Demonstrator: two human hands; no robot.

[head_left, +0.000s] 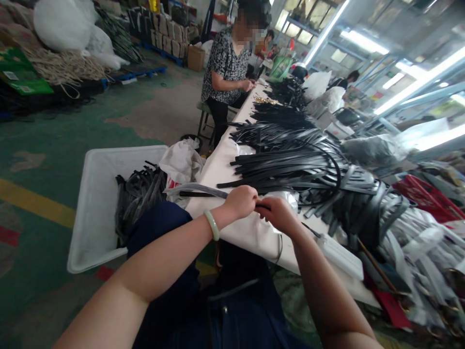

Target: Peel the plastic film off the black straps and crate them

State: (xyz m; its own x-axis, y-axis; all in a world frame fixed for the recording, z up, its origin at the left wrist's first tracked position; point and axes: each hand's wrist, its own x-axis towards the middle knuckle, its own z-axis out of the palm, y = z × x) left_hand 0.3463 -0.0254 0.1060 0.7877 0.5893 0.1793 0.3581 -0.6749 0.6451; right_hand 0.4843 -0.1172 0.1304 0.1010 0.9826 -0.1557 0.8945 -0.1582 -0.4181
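Note:
Above the table's near edge, my left hand (240,201) is closed around a dark strap (207,188) that looks wrapped in a grey, filmy sleeve and trails out to the left. My right hand (278,213) pinches a short black end of it, close against my left fingers. How the strap runs between the two hands is mostly hidden by the fingers. Just beyond them, a pile of long black straps (279,167) covers much of the white table (221,162). One black strap end sticks out over the left edge.
To my left stands a white plastic bin (96,194) holding dark strips (141,196). A white power strip (339,254) lies right of my right forearm. A co-worker (228,68) sits farther along the table. More wrapped straps (410,232) spread at the right.

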